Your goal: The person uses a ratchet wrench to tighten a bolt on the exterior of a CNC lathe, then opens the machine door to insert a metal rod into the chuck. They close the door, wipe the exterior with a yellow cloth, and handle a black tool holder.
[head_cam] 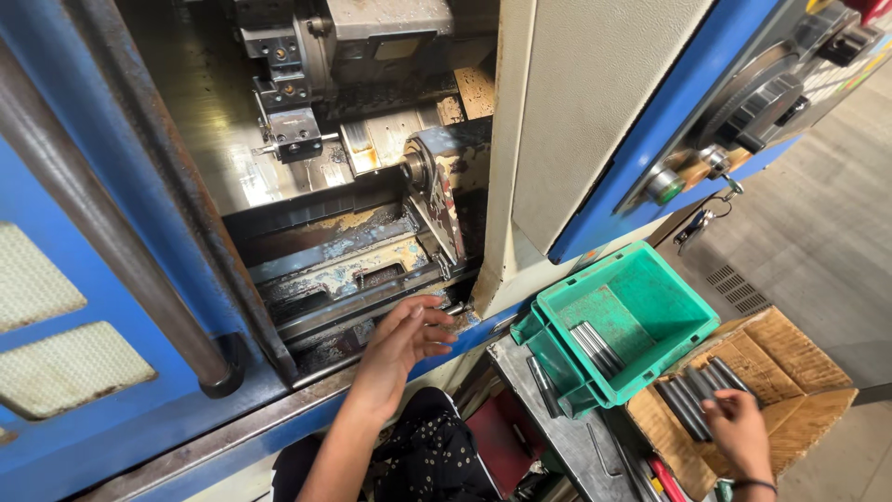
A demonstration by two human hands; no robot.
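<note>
The left hand (401, 339) rests with loose, spread fingers on the oily, rust-stained steel bed (353, 279), a small metal piece (455, 309) just beyond its fingertips. The right hand (739, 429) closes over smooth grey steel rods (692, 395) in a rough cardboard box (790, 358), beside a green plastic bin (641, 279); its fingertips are hidden.

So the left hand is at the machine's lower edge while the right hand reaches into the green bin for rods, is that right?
Not quite: the head view shows the right hand on the rods in the cardboard box, not the green bin. The left hand is at the machine's lower edge.
</note>
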